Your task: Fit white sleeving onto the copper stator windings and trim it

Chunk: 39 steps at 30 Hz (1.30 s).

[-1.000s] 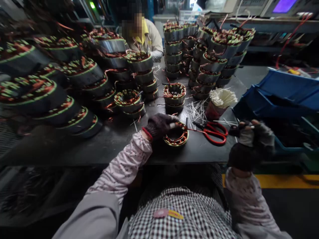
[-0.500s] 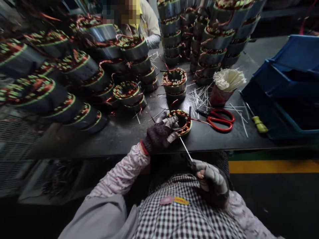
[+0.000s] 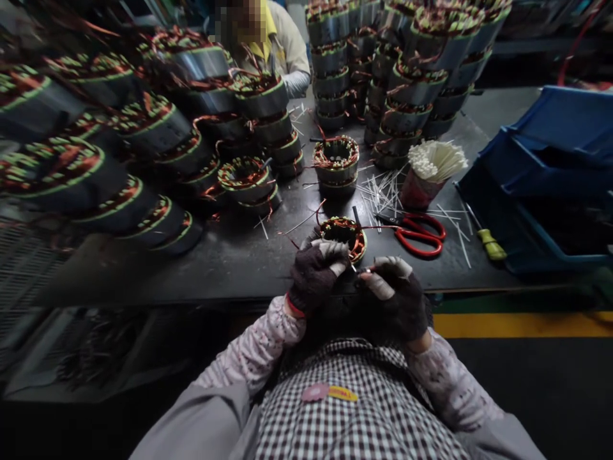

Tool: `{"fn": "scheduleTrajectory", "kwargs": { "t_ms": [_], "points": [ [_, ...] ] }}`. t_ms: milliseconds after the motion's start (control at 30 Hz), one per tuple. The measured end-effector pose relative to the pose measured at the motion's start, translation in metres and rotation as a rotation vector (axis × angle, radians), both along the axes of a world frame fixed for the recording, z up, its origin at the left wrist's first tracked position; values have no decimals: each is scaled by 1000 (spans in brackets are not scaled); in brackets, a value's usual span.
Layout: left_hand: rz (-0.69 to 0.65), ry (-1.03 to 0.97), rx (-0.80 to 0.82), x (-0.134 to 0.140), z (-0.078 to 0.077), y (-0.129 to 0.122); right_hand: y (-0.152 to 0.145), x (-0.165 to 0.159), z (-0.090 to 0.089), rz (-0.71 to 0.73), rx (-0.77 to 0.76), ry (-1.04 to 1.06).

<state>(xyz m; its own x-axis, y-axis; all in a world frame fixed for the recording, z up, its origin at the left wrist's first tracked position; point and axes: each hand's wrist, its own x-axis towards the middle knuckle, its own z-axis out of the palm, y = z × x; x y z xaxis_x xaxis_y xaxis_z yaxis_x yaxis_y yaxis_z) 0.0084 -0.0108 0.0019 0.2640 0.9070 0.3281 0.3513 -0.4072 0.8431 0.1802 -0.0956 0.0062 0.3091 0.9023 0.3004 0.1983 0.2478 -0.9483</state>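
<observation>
A motor stator with copper windings and a green-edged rim sits near the table's front edge. My left hand, in a dark glove with taped fingertips, is closed at its near left rim. My right hand, gloved and taped alike, pinches a thin white tie just in front of the stator. Only a short piece of that tie shows; the fingers cover the rest. From the stator, a copper lead runs right toward red-handled scissors.
White ties lie scattered by a cup packed with more. A yellow-handled screwdriver lies beside blue bins. Stacked stators crowd the left and back. Another person is across the table.
My right hand has moved up and forward, close to the stator and my left hand. The long stretch of white tie seen between them has shortened to a small piece.
</observation>
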Motion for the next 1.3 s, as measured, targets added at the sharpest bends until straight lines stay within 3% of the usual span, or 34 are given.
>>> {"fn": "scheduleTrajectory", "kwargs": {
  "t_ms": [67,167,400,567,767,1033,1167,1300],
  "points": [
    [-49,36,51,-3,3,3,5,1,9,53,-43,21],
    [-83,16,92,-6,5,6,9,2,17,111,13,-82],
    [-85,-40,56,-7,5,5,18,0,16,80,-82,-314],
    [-88,-26,76,-6,7,6,14,1,11,1,130,-357],
    [-131,-19,69,-8,12,4,26,3,8,69,102,-503],
    [-236,28,70,-15,22,7,44,7,16,69,367,-698],
    [-195,-2,72,-11,21,5,42,7,27,107,374,-593],
    [-159,102,182,-11,16,5,30,7,35,183,198,-261]
  ]
}}
